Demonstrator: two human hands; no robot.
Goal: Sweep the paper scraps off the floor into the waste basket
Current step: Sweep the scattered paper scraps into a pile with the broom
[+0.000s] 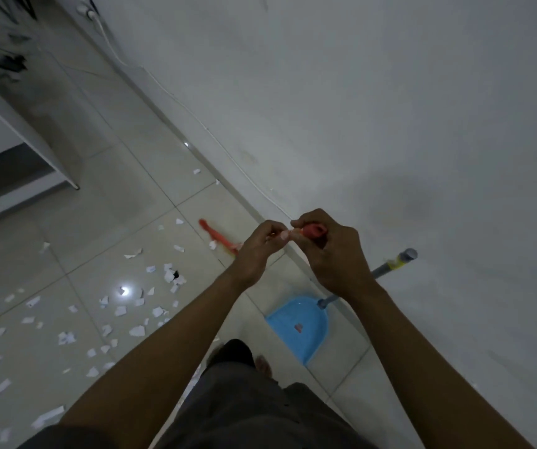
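Both hands are up in front. The right hand [328,251] has its grip curled round the top end of a red stick [314,230], and the left hand [257,251] pinches a pale bit at that same end. Just past them, a blue dustpan [293,315] sits on the floor [98,205], its grey handle leaning on the wall [390,108]. The paper scraps [137,330] are small, white, torn and ragged, scattered over the glossy tiles on the left. A few lie near the stick's far end. A white cable [209,131] runs along the wall.

- Both bare forearms reach forward, hands nearly touching
- Left hand [256,251]: fingers curled, tips pinching the end of a red object [313,229]
- Right hand [330,254]: fingers wrapped round that object
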